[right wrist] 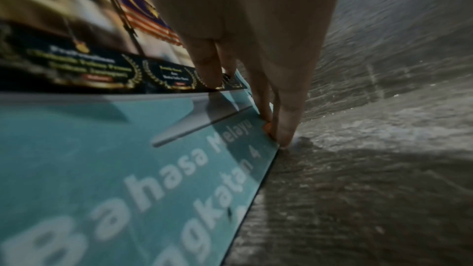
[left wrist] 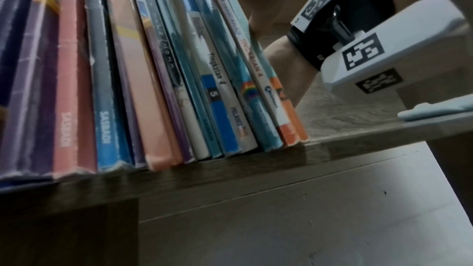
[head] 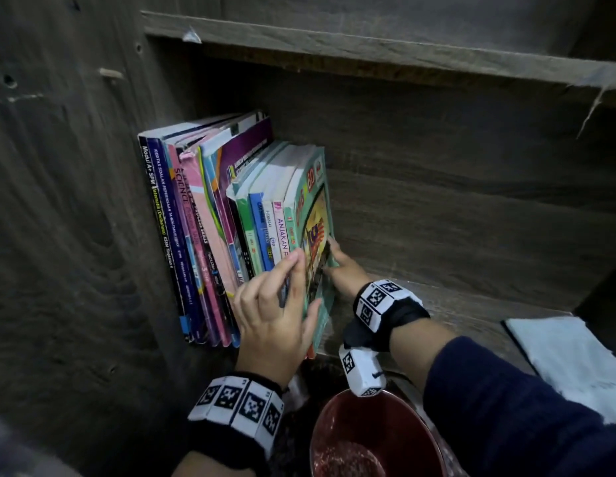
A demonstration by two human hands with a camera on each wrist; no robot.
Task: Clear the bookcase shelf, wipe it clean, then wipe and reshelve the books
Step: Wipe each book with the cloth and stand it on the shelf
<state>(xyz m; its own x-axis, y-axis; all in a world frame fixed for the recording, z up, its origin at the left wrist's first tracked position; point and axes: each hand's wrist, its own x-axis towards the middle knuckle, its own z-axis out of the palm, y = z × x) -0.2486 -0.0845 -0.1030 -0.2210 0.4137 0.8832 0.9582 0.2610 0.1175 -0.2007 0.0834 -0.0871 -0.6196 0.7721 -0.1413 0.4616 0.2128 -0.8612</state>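
Several books (head: pixel 196 218) stand upright at the left end of the wooden shelf (head: pixel 437 297), against the side panel. The rightmost is a teal book (head: pixel 316 201) with a flag picture on its cover, leaning on the row. My left hand (head: pixel 275 304) rests with fairly straight fingers on the spines of the rightmost books, thumb along the teal cover. My right hand (head: pixel 342 266) presses flat against that cover low down. In the right wrist view its fingertips (right wrist: pixel 284 135) reach the shelf board (right wrist: pixel 358 189) at the teal book's (right wrist: pixel 128 159) bottom corner. The left wrist view shows the spines (left wrist: pixel 128 88).
A dark red bowl (head: pixel 368 442) sits below the shelf's front edge, under my right wrist. A pale sheet or cloth (head: pixel 571 363) lies at the shelf's right end. The upper shelf board (head: pixel 368 46) overhangs the books. Bare shelf stretches right of the books.
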